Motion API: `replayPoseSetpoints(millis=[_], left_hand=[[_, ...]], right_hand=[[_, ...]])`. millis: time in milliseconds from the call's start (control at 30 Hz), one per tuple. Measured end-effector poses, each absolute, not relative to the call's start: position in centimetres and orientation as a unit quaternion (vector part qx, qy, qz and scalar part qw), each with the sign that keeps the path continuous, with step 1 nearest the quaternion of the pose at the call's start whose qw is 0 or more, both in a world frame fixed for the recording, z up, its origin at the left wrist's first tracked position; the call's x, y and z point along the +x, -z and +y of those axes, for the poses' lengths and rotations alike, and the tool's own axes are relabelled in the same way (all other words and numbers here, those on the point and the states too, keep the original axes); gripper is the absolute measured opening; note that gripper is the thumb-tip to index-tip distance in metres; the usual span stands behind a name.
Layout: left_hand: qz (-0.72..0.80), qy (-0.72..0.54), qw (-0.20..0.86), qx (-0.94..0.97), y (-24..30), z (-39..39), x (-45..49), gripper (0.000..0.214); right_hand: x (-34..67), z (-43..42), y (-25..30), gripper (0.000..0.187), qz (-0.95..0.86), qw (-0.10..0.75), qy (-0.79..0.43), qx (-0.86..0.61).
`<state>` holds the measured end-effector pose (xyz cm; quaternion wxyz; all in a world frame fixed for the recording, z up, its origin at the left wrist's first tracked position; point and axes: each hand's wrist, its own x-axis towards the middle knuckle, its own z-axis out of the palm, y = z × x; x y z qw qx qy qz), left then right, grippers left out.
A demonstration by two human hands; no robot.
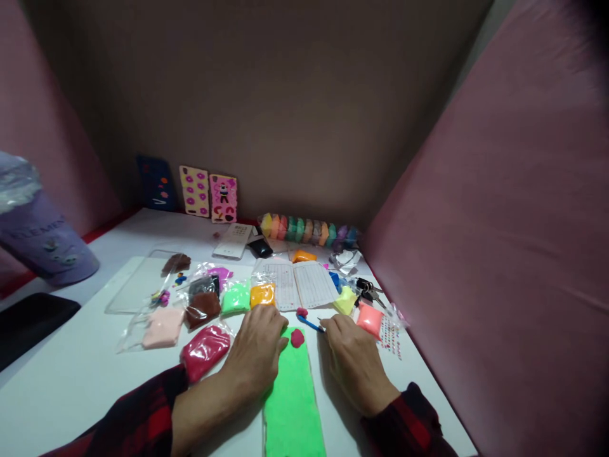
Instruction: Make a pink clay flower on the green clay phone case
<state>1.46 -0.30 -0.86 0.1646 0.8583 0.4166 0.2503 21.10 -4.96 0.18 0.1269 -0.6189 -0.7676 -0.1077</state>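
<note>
A long flat slab of bright green modelling clay (292, 397) lies in front of me, with a small flattened pink clay piece (297, 338) near its far end. My left hand (257, 349) is closed at the slab's far left edge, fingers bent and thumb resting on it. On the right, my right hand (353, 355) pinches the near end of a thin blue stick (309, 323). A small pink clay lump (302, 312) sits at the stick's far end. A fine dark point also shows by those fingertips; what it belongs to is hidden.
Bagged clay lies around my hands: crimson (205, 351), brown (203, 309), green (236, 298), coral (370, 319). An open notebook (316, 285) lies beyond them. Keys (368, 289) are at right. A purple cup (47, 235) stands left; decorated phone cases (195, 192) lean behind.
</note>
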Motion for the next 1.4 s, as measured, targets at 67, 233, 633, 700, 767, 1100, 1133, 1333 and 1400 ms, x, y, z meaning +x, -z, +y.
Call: replayPoseSetpoints(millis=[67,233,633,700,767,1100,1133,1333,1400], left_hand=[[0.417,-0.246,0.162,0.860,0.8,-0.3,1.5,0.008],[0.418,-0.230,0.151,0.866,0.7,-0.2,1.4,0.009],[0.411,-0.203,0.171,0.872,0.3,-0.2,1.4,0.008],[0.408,-0.204,0.171,0.873,0.4,-0.2,1.4,0.009],[0.407,-0.210,0.172,0.872,0.4,-0.2,1.4,0.009],[0.398,-0.226,0.169,0.873,0.6,-0.1,1.5,0.011],[0.397,-0.239,0.168,0.870,0.6,-0.1,1.6,0.012],[0.273,-0.428,0.183,0.842,0.3,0.1,1.6,0.028],[0.212,-0.444,0.212,0.844,0.2,0.0,1.5,0.030]], right_hand=[[21.1,-5.0,-0.1,0.024,-0.770,0.120,0.107,-0.618],[21.2,-5.3,0.0,0.020,-0.759,0.126,0.095,-0.632],[20.7,-4.9,-0.1,0.016,-0.716,0.318,-0.053,-0.620],[20.5,-4.4,-0.1,0.015,-0.709,0.330,-0.060,-0.621],[20.3,-3.7,-0.2,0.014,-0.714,0.331,-0.066,-0.614],[20.2,-1.6,0.3,0.014,-0.696,0.343,-0.116,-0.621],[20.3,-1.6,0.2,0.014,-0.690,0.354,-0.121,-0.620],[19.2,-3.3,-1.3,0.023,-0.682,0.389,-0.217,-0.580],[18.4,-3.9,-1.7,0.027,-0.673,0.395,-0.280,-0.559]])
